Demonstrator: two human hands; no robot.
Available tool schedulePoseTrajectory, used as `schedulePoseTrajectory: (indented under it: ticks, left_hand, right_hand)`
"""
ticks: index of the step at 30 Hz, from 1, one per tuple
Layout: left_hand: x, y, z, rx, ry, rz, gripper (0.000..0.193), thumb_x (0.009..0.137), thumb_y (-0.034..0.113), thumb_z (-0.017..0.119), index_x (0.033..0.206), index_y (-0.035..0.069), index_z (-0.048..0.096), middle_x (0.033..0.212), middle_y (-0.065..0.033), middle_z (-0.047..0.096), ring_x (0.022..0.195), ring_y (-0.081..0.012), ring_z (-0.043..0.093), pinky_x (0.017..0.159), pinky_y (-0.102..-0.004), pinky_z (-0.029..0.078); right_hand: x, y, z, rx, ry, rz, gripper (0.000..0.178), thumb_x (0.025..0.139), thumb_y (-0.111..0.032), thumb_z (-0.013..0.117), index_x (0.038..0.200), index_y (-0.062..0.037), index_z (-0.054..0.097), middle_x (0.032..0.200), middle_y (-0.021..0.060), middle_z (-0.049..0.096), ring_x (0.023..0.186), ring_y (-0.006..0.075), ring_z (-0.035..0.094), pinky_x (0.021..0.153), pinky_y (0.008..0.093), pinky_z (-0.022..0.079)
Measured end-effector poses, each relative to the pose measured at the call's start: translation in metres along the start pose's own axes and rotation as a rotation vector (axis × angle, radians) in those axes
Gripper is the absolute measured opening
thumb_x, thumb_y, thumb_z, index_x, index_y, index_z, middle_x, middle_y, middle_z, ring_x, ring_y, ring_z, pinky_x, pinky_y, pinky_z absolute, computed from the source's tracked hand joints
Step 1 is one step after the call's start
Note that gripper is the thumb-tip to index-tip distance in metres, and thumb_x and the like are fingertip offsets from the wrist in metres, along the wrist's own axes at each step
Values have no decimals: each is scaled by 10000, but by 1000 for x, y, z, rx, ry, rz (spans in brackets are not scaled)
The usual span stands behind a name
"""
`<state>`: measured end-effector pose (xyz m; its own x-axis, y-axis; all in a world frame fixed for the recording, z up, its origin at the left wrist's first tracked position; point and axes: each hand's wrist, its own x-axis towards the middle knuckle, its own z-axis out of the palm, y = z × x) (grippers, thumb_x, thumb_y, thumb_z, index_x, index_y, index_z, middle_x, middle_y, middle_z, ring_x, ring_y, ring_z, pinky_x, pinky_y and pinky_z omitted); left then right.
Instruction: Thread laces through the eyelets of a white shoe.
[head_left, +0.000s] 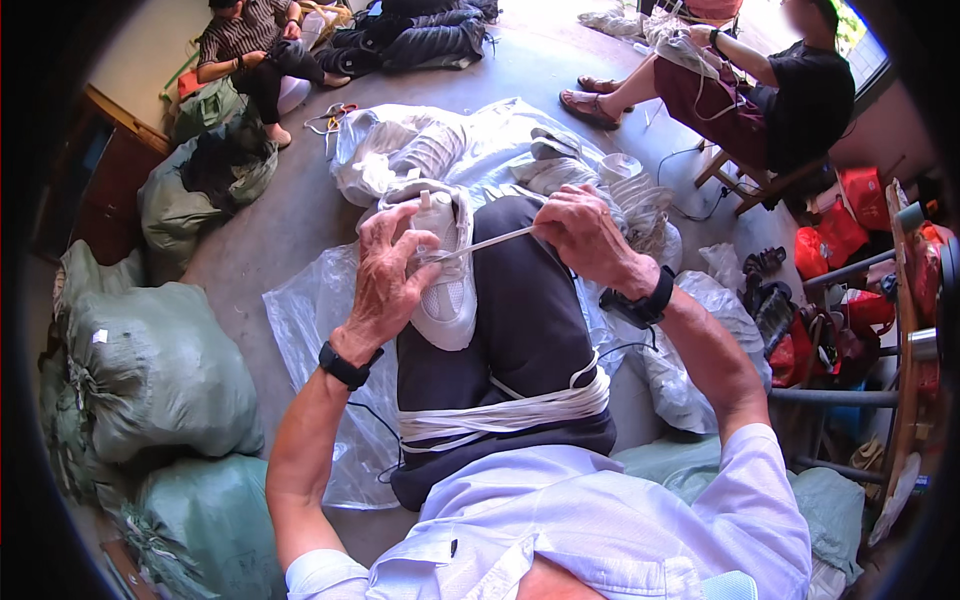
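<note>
A white sneaker (446, 300) rests on my left thigh with its toe toward me. My left hand (385, 262) is closed around the side of the shoe near its eyelets, thumb and fingers at the lacing. From there a white shoelace (500, 240) runs taut to the right. Pinched on its far end is my right hand (590, 232), raised over my right knee. A bundle of white laces (500, 410) lies across my lap over dark trousers (530, 340). The lower lacing on the shoe is too small to make out.
Clear plastic bags with shoes (430, 145) lie on the floor ahead. Green sacks (165, 370) are stacked at my left. A rack (905, 370) with red bags stands at my right. Two seated people work farther off, one on a wooden chair (790, 178).
</note>
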<state>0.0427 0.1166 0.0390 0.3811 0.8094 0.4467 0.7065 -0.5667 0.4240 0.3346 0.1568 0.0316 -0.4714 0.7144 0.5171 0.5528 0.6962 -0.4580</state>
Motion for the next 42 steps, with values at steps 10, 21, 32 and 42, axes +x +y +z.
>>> schedulePoseTrajectory:
  ticks: [10, 21, 32, 42]
  left_hand:
    - [14, -4, -5, 108, -49, 66, 187, 744, 74, 733, 915, 49, 662, 1282, -127, 546, 1215, -326, 458, 1020, -446, 373]
    - [32, -8, -23, 193, -223, 48, 73, 777, 77, 678, 820, 43, 630, 1317, -119, 503, 1224, -331, 448, 1017, -441, 388]
    - [10, -15, -24, 245, -183, -65, 107, 808, 120, 685, 827, 41, 616, 1327, -117, 487, 1240, -325, 441, 1009, -447, 377]
    - [-43, -59, 26, -687, -90, -1110, 405, 987, 388, 534, 1014, 7, 670, 874, -114, 666, 834, -248, 639, 807, -403, 518]
  right_hand:
    - [0, 10, -15, 197, -146, 384, 214, 788, -162, 692, 770, 47, 650, 660, 155, 612, 605, 227, 586, 591, 370, 459]
    - [-2, 23, -18, -188, -47, -226, 192, 696, 63, 627, 798, -95, 594, 729, 40, 527, 801, 230, 542, 815, 381, 360]
    - [-23, 58, -6, -412, 36, -212, 190, 659, 31, 644, 825, -61, 629, 774, 68, 567, 841, 245, 578, 795, 383, 422]
    - [-95, 151, -43, -444, 210, 531, 139, 874, -121, 595, 875, -25, 695, 706, 128, 682, 644, 304, 665, 604, 393, 521]
